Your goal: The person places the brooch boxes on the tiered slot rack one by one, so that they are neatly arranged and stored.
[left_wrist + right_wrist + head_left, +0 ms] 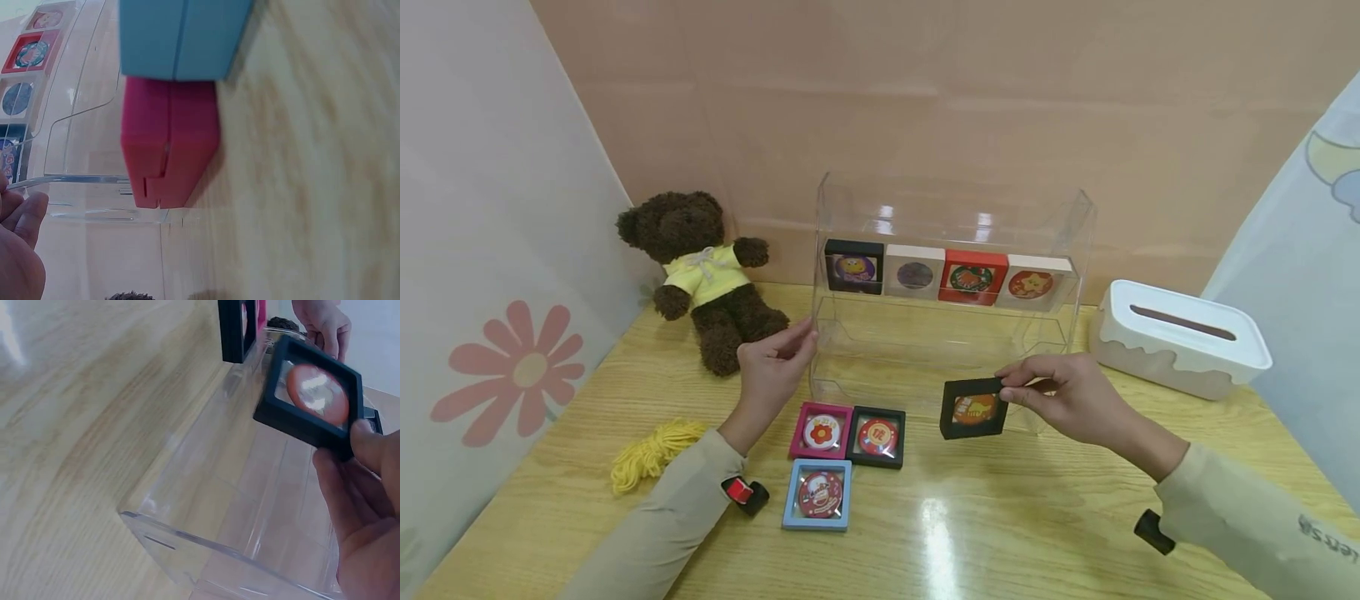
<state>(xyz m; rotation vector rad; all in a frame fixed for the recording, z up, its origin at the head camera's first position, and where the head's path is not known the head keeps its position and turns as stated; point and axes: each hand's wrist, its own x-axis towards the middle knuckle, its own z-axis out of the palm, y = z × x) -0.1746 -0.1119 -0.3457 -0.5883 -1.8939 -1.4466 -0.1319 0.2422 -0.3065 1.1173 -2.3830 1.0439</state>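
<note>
Right hand (1067, 396): fingers grasping black frame (973, 408), held before rack (917, 337). Left hand (775, 362): fingers pinching rack's edge. Shelved: four frames (973, 277). Apparently remaining: black frame, three others (817, 495) on table (1015, 533).

Black frame (949, 412) with orange badge (975, 410), slightly tilted, before clear rack (917, 337)

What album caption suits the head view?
Right fingers hold a black frame by the clear rack, a teddy bear further left.

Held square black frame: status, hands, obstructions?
Right hand pinches square black frame, aloft. Left hand pinches clear plastic rack by its left edge. Nothing visible between frame and rack.
</note>
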